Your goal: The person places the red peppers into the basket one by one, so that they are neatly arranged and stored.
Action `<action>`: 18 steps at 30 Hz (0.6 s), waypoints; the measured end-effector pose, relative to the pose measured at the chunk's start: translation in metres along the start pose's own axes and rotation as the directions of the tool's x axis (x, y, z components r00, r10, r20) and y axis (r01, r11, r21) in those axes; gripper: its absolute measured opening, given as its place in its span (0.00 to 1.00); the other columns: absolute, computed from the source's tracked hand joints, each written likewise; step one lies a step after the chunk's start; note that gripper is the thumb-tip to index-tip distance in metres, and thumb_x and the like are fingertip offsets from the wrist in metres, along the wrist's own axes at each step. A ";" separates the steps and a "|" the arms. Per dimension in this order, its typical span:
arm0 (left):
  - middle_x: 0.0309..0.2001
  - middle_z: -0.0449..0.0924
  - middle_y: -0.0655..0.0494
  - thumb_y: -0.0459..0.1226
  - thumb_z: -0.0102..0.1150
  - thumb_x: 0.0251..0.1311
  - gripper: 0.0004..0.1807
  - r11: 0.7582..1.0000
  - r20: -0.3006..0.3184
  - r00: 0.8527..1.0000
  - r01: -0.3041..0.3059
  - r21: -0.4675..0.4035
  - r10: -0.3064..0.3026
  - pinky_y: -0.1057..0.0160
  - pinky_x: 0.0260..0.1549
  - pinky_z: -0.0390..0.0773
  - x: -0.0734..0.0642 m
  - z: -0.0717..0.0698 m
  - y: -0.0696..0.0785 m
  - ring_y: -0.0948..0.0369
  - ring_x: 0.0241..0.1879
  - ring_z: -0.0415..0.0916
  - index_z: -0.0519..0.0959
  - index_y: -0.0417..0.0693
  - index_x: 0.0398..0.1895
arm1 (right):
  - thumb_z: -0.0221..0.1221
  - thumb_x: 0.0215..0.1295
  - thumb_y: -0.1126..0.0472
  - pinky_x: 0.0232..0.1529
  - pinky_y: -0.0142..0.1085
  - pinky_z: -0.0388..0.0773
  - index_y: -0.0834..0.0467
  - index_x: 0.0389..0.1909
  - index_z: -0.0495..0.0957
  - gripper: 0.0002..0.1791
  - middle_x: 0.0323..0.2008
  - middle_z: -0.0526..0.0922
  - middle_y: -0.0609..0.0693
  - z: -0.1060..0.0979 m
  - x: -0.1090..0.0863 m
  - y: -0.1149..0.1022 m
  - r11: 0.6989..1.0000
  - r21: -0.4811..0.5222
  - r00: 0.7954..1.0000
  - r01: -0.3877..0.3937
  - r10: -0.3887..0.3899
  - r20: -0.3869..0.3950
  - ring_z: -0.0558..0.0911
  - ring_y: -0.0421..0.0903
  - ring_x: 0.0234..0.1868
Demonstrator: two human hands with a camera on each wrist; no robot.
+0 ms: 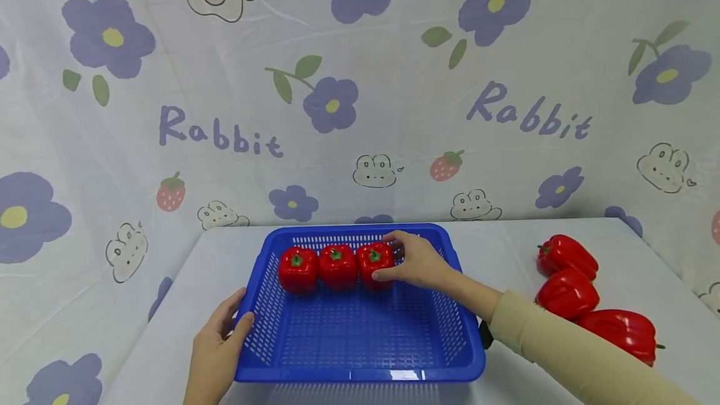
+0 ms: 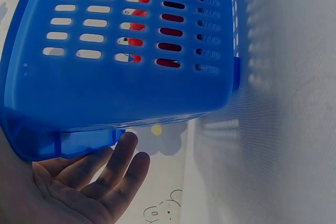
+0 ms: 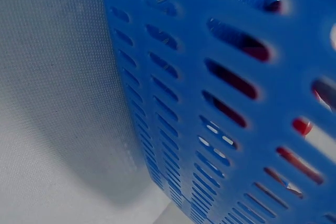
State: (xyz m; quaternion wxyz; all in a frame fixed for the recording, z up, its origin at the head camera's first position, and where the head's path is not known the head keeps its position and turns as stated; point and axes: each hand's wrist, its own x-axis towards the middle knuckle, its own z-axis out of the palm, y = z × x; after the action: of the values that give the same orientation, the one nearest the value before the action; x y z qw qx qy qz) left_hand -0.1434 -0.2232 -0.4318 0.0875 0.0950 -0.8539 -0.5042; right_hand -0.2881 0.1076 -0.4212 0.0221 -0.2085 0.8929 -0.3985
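A blue plastic basket (image 1: 360,375) with slotted sides stands on the table. Along its far side, three red bell peppers sit in a row, stems up: a left one (image 1: 298,270), a middle one (image 1: 338,266) and a right one (image 1: 375,261). My right hand (image 1: 419,262) grips the right pepper, thumb on its near side and fingers round the far side. At the basket's left rim, my left hand (image 1: 216,342) holds the edge with the thumb over it. Its fingers (image 2: 122,163) show under the rim in the left wrist view. The right wrist view has only the slotted basket wall (image 3: 184,103).
On the white table (image 1: 500,242) right of the basket lie more red bell peppers: a far one (image 1: 568,255), a middle one (image 1: 568,294) and a near one (image 1: 621,330), partly behind my sleeve. Something dark green (image 1: 485,334) peeks out beside the basket. A patterned cloth (image 1: 360,49) hangs behind.
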 end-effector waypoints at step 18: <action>0.67 0.67 0.39 0.43 0.54 0.72 0.27 1.000 -0.006 1.000 0.001 -0.016 -0.001 0.45 0.52 0.74 0.000 0.001 0.000 0.41 0.60 0.72 0.66 0.47 0.71 | 0.77 0.47 0.50 0.46 0.42 0.82 0.63 0.60 0.74 0.40 0.49 0.81 0.54 0.001 -0.001 -0.001 1.000 0.018 0.999 -0.020 0.020 -0.024 0.80 0.50 0.48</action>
State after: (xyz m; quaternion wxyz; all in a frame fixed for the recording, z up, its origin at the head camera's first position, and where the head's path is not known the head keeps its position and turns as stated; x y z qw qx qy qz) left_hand -0.1433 -0.2224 -0.4324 0.0905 0.0963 -0.8494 -0.5109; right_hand -0.2872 0.1068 -0.4212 0.0168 -0.1945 0.8916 -0.4086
